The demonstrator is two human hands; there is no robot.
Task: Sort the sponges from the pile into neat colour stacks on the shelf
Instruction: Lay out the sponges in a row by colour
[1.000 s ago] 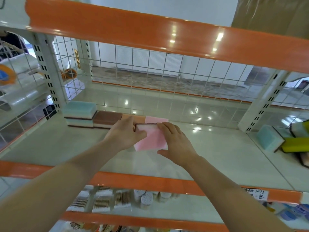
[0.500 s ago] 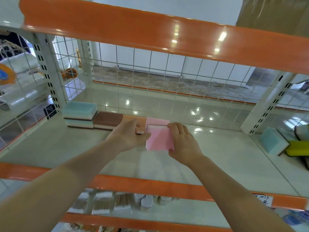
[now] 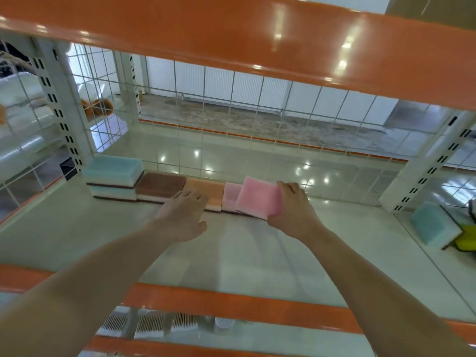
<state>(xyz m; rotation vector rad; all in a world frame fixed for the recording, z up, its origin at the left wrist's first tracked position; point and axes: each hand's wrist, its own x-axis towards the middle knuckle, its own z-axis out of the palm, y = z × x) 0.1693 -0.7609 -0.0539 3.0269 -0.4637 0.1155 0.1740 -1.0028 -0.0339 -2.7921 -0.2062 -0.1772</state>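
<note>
Now pink sponge (image 3: 258,197) tilted in right grip (image 3: 293,211).

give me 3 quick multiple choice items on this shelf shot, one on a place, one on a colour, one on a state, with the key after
1. Where does the teal stack stand in the row?
A. left end
B. middle
C. right end

2. What colour is the sponge in the right hand?
A. yellow
B. pink
C. brown

3. How does that sponge sit?
A. flat on the shelf
B. tilted, held over another pink sponge
C. upright against the mesh

Key: 1 A, it sits left of the brown sponge and orange sponge. 2 B, its face is plainly pink. 3 B, the fingers grip its right edge and it leans over the pink one below.
</note>
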